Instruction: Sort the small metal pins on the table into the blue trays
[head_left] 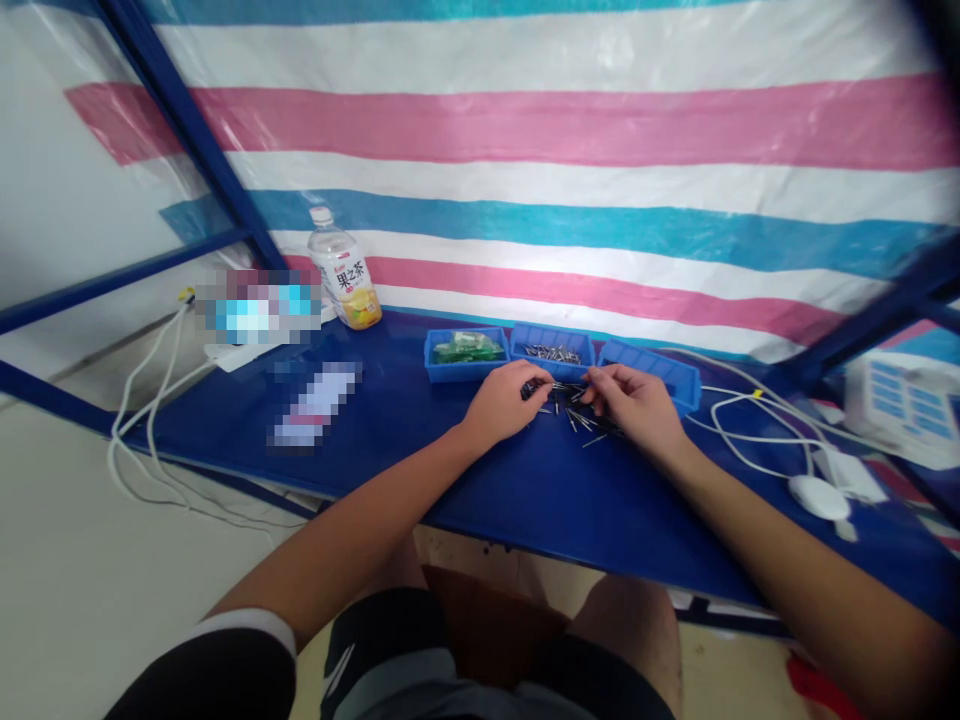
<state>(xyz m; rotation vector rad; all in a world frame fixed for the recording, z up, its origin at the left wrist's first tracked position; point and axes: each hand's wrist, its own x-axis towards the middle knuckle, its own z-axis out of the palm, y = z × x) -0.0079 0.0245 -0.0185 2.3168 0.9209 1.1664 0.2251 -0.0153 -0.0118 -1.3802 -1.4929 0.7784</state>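
My left hand [507, 402] is curled closed at the near side of the blue bins, with several thin dark-and-silver pins showing between its thumb and fingers. Just to its right, my right hand [634, 402] is closed in a pinch; what its fingertips hold is too small to make out. A loose pile of thin metal pins [577, 418] lies on the blue table between and below the hands. Behind them stand a blue bin [466, 374] of green plastic packets, a middle blue bin [517, 342] of small silver pieces, and a right blue bin [679, 378], partly hidden by my right hand.
A drink bottle [346, 275] stands at the back left, near a blurred-out object [262, 308] and a blurred phone-like shape [315, 402]. White cables [739, 437] and a round white device [819, 497] lie on the right. Blue frame bars [199, 135] and a striped sheet [525, 120] border the table.
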